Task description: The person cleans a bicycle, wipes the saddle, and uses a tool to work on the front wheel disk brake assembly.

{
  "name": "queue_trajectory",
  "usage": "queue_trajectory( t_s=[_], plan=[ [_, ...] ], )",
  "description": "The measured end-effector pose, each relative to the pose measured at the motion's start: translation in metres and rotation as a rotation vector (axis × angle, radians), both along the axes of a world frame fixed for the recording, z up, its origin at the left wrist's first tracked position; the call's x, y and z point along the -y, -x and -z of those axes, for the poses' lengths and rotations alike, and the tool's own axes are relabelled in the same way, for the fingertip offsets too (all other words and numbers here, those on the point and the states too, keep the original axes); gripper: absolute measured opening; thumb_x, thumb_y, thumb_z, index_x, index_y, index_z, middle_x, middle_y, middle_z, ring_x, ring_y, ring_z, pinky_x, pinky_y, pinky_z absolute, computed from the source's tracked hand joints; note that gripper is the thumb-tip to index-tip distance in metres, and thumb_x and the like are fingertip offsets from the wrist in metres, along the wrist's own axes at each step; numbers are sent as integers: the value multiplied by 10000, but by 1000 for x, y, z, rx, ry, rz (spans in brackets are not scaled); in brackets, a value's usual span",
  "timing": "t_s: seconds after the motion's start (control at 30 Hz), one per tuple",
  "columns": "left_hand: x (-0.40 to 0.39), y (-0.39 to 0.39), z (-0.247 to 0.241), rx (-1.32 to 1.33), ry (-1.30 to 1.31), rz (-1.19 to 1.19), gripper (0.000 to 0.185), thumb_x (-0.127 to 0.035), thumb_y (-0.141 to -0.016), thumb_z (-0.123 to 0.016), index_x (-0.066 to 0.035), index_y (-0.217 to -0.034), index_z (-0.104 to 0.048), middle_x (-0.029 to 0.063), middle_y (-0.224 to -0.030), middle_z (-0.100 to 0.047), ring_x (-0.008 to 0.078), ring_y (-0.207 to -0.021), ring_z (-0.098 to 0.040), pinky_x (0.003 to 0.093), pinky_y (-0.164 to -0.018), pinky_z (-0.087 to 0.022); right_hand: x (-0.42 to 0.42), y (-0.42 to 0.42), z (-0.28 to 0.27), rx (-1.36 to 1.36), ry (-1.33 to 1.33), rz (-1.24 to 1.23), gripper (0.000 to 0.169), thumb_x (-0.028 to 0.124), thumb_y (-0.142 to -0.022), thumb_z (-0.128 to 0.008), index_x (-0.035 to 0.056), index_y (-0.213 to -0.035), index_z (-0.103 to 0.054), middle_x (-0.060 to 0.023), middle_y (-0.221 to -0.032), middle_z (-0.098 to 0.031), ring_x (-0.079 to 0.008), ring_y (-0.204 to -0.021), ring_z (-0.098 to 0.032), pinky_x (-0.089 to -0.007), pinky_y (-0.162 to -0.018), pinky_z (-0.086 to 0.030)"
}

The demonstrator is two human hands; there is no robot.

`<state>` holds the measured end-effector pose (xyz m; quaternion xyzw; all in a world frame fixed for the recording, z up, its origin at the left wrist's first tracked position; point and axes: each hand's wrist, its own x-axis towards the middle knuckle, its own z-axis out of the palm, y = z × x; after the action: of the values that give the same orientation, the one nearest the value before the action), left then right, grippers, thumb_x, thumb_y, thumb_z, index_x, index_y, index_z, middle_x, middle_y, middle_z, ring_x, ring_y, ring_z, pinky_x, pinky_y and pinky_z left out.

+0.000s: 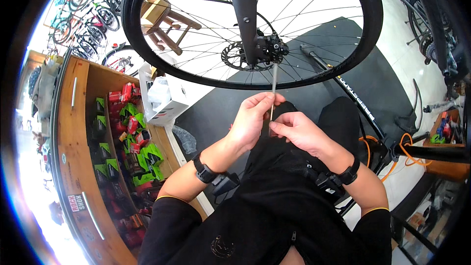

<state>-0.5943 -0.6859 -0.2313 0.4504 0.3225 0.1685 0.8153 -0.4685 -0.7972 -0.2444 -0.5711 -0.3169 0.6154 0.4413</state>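
Note:
A bicycle wheel with a black tire (371,25) fills the top of the view, mounted in a dark fork leg (244,18). Beside the hub are a disc brake rotor (232,56) and a black brake caliper (274,48). Just below them, my left hand (254,117) pinches a thin metal rod (275,81), which stands upright in the picture and reaches toward the caliper. Lower on the same rod, my right hand (300,130) grips its near end between thumb and fingers. Whether the far tip touches the caliper, I cannot tell.
A wooden cabinet (73,132) with boxed parts is at left, beside a white box (167,108). A wooden stool (173,22) stands behind the wheel. At right are a black repair stand leg (355,97), an orange cable (404,147) and another bicycle (428,40). A dark mat (217,106) covers the floor.

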Motion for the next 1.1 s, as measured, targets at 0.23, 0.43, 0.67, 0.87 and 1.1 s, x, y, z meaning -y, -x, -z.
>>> queue_trajectory(
  t_s=[0.23,0.43,0.67,0.87,1.1],
  plan=[
    [-7,7,13,-21,26,-35,234,-211,-1034,-539,-41,-1049,-699,-67,-792,-574,23,-641,-443,184,-578,-360,-6,11,6,33,-114,-38,227,186,-917,-700,-35,-876,-671,-25,-746,-644,-79,-688,-576,-250,-639,-465],
    [-16,3,7,-12,47,-13,236,-210,-1030,-547,-28,-1047,-696,-60,-786,-585,23,-645,-470,186,-582,-400,-8,10,5,122,-147,-6,216,168,-919,-682,-28,-840,-636,-26,-726,-632,-80,-666,-567,-262,-623,-461],
    [-18,6,5,-41,91,-25,229,-188,-1027,-541,-19,-1044,-694,-45,-796,-604,29,-632,-505,194,-577,-450,-11,17,-5,200,-161,-18,215,170,-942,-644,-19,-851,-595,-17,-693,-588,-87,-625,-526,-275,-591,-434],
    [-26,1,1,-20,115,-12,214,-191,-1008,-580,-12,-1037,-693,-40,-727,-581,33,-600,-506,203,-543,-452,-12,20,-1,56,-166,35,193,174,-982,-570,-8,-921,-580,-45,-796,-628,-110,-703,-583,-268,-660,-486],
    [-31,-6,-7,-86,139,-9,191,-194,-952,-678,-78,-812,-621,-74,-602,-463,27,-497,-396,196,-461,-333,-11,15,-11,-584,-58,115,237,223,-1034,-519,-2,-1085,-575,-84,-965,-659,-140,-829,-633,-287,-778,-536]
  ],
)
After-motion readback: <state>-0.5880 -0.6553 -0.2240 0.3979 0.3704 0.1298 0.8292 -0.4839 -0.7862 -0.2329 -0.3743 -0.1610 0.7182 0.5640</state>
